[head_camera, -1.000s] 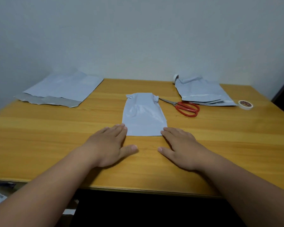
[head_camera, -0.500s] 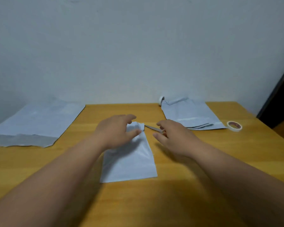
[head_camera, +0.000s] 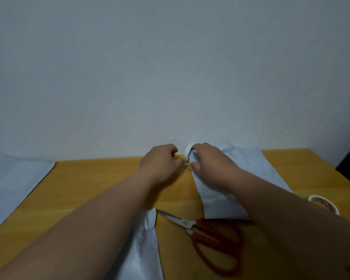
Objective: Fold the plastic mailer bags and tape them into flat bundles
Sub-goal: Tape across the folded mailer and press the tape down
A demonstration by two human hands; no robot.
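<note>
A small white tape roll (head_camera: 188, 152) stands at the far table edge by the wall. My right hand (head_camera: 208, 162) curls round it, fingers on top and thumb below. My left hand (head_camera: 160, 161) is just left of the roll with curled fingers and its thumb tip close to it; blur hides whether it pinches the tape end. The folded white mailer bag (head_camera: 148, 245) lies near me, partly under my left forearm. A stack of flat mailer bags (head_camera: 257, 166) lies under my right hand and forearm.
Red-handled scissors (head_camera: 212, 233) lie between my forearms, blades pointing left. A second tape roll (head_camera: 324, 204) sits at the right by my right arm. More flat mailers (head_camera: 12, 178) cover the table's left end. The wooden table (head_camera: 93, 188) meets the wall behind.
Both hands left the folded mailer and reached forward to the far edge, where the right hand now holds the white tape roll. The camera tilted up, so the mailer sits lower in view.
</note>
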